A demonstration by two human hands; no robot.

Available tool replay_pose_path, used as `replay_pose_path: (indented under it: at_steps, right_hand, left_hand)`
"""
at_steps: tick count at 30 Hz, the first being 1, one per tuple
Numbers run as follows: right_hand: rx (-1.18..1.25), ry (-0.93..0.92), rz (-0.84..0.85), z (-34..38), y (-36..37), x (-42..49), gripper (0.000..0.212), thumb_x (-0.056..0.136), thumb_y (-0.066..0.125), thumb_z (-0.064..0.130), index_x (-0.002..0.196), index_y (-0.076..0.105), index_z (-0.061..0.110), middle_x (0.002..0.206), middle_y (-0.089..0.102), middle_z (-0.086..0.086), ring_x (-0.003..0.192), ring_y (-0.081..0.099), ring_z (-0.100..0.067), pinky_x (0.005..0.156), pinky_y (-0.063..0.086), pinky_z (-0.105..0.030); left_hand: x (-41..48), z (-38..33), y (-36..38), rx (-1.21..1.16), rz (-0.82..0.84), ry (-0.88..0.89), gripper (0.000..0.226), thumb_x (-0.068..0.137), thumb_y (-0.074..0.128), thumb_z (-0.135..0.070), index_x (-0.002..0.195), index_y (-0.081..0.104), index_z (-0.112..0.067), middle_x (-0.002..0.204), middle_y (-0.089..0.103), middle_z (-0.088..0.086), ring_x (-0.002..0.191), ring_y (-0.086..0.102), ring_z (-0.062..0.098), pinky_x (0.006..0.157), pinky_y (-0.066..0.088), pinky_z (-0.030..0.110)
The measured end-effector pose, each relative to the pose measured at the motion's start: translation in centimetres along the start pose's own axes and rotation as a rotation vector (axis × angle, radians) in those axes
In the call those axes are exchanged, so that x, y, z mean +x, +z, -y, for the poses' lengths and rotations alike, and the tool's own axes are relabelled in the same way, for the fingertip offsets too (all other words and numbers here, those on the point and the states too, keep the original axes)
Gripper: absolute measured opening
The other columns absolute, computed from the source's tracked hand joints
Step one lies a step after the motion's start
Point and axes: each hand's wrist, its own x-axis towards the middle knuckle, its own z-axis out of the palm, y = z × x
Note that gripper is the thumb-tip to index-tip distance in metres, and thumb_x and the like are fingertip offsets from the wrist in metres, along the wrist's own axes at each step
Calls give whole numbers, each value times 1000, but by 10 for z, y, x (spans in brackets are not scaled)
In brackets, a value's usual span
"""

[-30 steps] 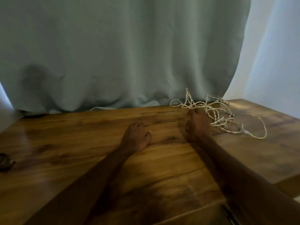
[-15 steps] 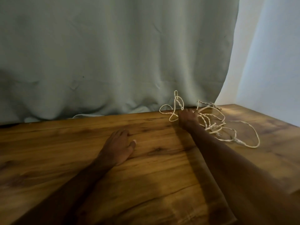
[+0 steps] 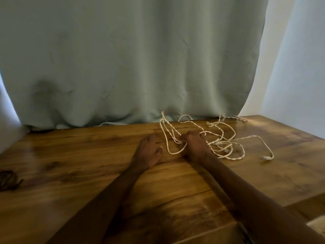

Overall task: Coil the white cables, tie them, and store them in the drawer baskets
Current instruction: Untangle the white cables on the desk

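Forearms: both are reaching forward across the near edge of the table (image 3: pixel 73 155), lying low over the wood.
Table: a wood-grain top is filling the lower half of the view, and a lower ledge of the same wood is showing at the near right.
Dark item (image 3: pixel 7 179): a dark tangle is lying at the table's left edge, partly cut off by the frame. What it is cannot be told.
Left hand (image 3: pixel 148 152): it is resting palm down on the table, fingers straight and close together, holding nothing, just beside a cable loop.
Right hand (image 3: pixel 195 145): its fingers are curling into a fist round several strands of the white cable (image 3: pixel 219 143), gripping them at the tangle's left part.
White cable: it is lying uncoiled in a loose tangle on the table's far right part. Loops are spilling to both sides of the right hand, and one end is trailing well off to the right.
Curtain (image 3: pixel 131 59): grey-green fabric is hanging behind the table, its hem meeting the far edge and the farthest cable loops.
Wall (image 3: pixel 299 67): a pale wall is showing to the right of the curtain.
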Motion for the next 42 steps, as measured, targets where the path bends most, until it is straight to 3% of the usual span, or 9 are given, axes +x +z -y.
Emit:
replay_pose_path:
  at_steps: [4, 14, 18, 20, 23, 27, 30, 37, 42]
  right_hand:
    - [58, 23, -99, -4, -8, -14, 58, 77, 83, 15, 132, 65, 20, 146, 54, -10, 139, 45, -32, 113, 38, -51]
    - [155, 194, -423, -28, -69, -3, 26, 90, 62, -3, 105, 77, 11, 108, 64, -20, 92, 66, -38, 75, 54, -38]
    - [247, 100, -410, -2, -60, -6, 32, 80, 62, -13, 100, 77, 7, 104, 64, -18, 91, 63, -33, 75, 42, -28]
    - [263, 43, -318, 16, -47, -13, 32, 78, 68, -9, 104, 76, 7, 110, 65, -17, 96, 64, -31, 77, 44, -29]
    - [303, -32, -206, 37, -25, -33, 39, 78, 78, 5, 115, 73, 13, 125, 59, -9, 107, 60, -24, 83, 52, -31]
    - [342, 18, -346, 40, -10, -52, 49, 93, 71, 20, 137, 52, 17, 142, 45, -4, 111, 56, -18, 84, 56, -35]
    - [276, 199, -418, 16, -12, -35, 71, 82, 75, 2, 144, 41, 8, 151, 38, -16, 129, 49, -32, 100, 51, -44]
    - [272, 443, -348, -47, 3, -34, 33, 89, 74, 19, 119, 64, 7, 123, 61, -20, 115, 57, -38, 94, 51, -48]
    - [294, 256, -324, -47, 7, -33, 21, 94, 56, 18, 83, 70, 6, 86, 70, -13, 85, 65, -32, 73, 49, -39]
  left_hand:
    - [-6, 0, -4, -31, -71, 54, 62, 93, 62, -25, 148, 38, -11, 150, 45, 8, 140, 38, 24, 117, 35, 43]
    - [-10, -7, -7, -153, -129, 198, 47, 94, 64, -31, 138, 48, -23, 139, 52, -5, 125, 49, 14, 102, 43, 32]
    - [-16, -19, -8, -321, -61, 274, 68, 87, 74, -40, 145, 39, -34, 140, 50, -13, 91, 61, 5, 82, 53, 30]
    - [-18, -27, -4, -348, -56, 319, 72, 87, 73, -42, 148, 36, -41, 142, 49, -15, 101, 62, 6, 85, 54, 31]
    - [-16, -28, 8, -305, -137, 393, 46, 98, 63, -38, 142, 52, -32, 138, 56, -7, 120, 55, 8, 97, 50, 34]
    - [-10, -19, 9, -236, -196, 365, 24, 102, 56, -28, 115, 73, -18, 112, 69, -2, 100, 62, 12, 86, 51, 32]
    - [-7, -12, 6, -214, -226, 341, 19, 103, 59, -25, 108, 75, -18, 102, 71, -3, 92, 62, 9, 83, 49, 32]
    - [-6, -6, 12, -118, -100, 254, 44, 103, 55, -42, 133, 64, -12, 137, 62, 4, 129, 54, 19, 112, 40, 36]
    - [-9, -10, 8, -73, -143, 279, 41, 104, 51, -43, 129, 64, -13, 142, 55, 3, 135, 45, 18, 107, 30, 26]
